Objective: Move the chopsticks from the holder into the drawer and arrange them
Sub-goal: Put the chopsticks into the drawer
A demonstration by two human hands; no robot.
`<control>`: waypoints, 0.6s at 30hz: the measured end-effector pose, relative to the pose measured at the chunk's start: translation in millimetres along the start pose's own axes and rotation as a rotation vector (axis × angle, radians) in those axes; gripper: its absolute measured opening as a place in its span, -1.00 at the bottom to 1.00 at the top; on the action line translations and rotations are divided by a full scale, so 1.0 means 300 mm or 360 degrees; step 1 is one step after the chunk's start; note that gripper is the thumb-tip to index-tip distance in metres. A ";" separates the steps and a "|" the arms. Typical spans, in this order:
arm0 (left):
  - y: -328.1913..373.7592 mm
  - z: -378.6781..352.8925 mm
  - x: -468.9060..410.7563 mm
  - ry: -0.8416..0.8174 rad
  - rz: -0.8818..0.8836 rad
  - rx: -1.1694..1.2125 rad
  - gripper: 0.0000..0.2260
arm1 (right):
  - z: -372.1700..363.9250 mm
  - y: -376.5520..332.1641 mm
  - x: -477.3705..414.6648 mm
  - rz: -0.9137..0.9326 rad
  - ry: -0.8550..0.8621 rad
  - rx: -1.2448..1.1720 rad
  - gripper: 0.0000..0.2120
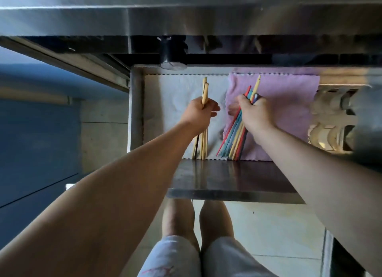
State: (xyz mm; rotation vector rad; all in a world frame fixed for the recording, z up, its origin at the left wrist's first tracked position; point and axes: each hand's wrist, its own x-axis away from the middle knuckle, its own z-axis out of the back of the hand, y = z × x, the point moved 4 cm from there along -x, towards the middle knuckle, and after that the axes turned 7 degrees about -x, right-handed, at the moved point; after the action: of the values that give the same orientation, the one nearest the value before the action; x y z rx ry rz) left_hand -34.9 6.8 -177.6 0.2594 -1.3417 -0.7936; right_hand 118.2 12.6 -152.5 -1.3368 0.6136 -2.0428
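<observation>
The steel drawer (227, 179) is pulled out below the counter edge. Inside it, my left hand (199, 113) grips a bundle of pale wooden chopsticks (203, 144) over a white cloth (175, 95); their tips rest near the drawer's front wall. My right hand (255, 113) holds a fan of coloured chopsticks (233, 140), red, blue and yellow, lying across a purple cloth (289, 103). No chopstick holder is in view.
The steel counter (186, 18) overhangs the drawer's back. White scalloped dishes (328, 119) sit in the drawer's right part. A blue cabinet front (37, 132) is at the left. My legs (198, 225) stand on a tiled floor below.
</observation>
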 end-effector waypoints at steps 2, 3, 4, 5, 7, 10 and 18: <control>-0.023 -0.002 -0.051 -0.0003 0.0074 0.0020 -0.82 | -0.026 0.022 -0.052 -0.0008 0.0009 0.0128 -0.78; -0.034 -0.002 -0.070 0.0001 0.0110 0.0023 -0.84 | -0.040 0.035 -0.078 -0.0022 0.0001 0.0173 -0.79; -0.046 -0.002 -0.088 0.0010 0.0133 0.0000 -0.86 | -0.058 0.044 -0.099 -0.0028 -0.0022 0.0196 -0.80; -0.059 0.000 -0.101 0.0024 0.0141 -0.0067 -0.88 | -0.078 0.055 -0.119 -0.0046 -0.0050 0.0208 -0.80; -0.093 0.004 -0.123 0.0062 0.0146 -0.0277 -0.88 | -0.107 0.082 -0.143 -0.0093 -0.0094 0.0262 -0.82; -0.130 0.017 -0.129 0.0145 0.0219 -0.0366 -0.81 | -0.124 0.124 -0.148 -0.0188 -0.0076 0.0357 -0.78; -0.127 0.082 0.003 0.0149 0.0271 -0.0571 -0.60 | -0.091 0.105 -0.009 -0.0315 -0.0139 0.0180 -0.50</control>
State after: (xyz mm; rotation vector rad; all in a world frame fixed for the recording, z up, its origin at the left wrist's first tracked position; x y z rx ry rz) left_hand -71.7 -14.7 -193.6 -0.0987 -1.0944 -0.8505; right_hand 101.4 -6.4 -185.6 -1.4595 0.3335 -2.1267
